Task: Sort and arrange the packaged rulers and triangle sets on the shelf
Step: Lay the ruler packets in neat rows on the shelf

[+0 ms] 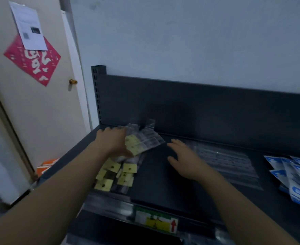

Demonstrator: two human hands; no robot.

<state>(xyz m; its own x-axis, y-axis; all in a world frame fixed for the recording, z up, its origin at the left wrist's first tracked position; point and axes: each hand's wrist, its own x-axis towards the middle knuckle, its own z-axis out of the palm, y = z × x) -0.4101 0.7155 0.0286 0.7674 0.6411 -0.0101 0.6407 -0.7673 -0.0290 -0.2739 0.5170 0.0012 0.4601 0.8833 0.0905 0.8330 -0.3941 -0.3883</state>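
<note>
Dark grey metal formed the shelf (156, 174), with a matching back panel (198, 106) standing against a pale wall. The left hand (113, 142) gripped a bundle of clear ruler packets (144, 140) with yellow header cards, held at the shelf's back left corner and fanned out toward the right. Just in front of that hand lay a loose pile of yellow-headed packets (117, 175), overlapping one another near the shelf's front edge. The right hand (184, 160) was flat and relaxed, fingers straight and slightly spread, holding nothing, over bare shelf near the middle; whether it touched the surface could not be told. Just to its right lay flat clear packets (225, 161), and well apart at the far right sat a fanned stack of blue-and-white packets (294, 175). A yellow and green label (156, 221) with a red arrow was on the shelf's front strip. To the left stood a cream door (39, 112) with a brass knob (73, 81), a red paper square (32, 61) and a white sheet (29, 27) overlapping it. An orange box (46, 166) lay low beside the door.
</note>
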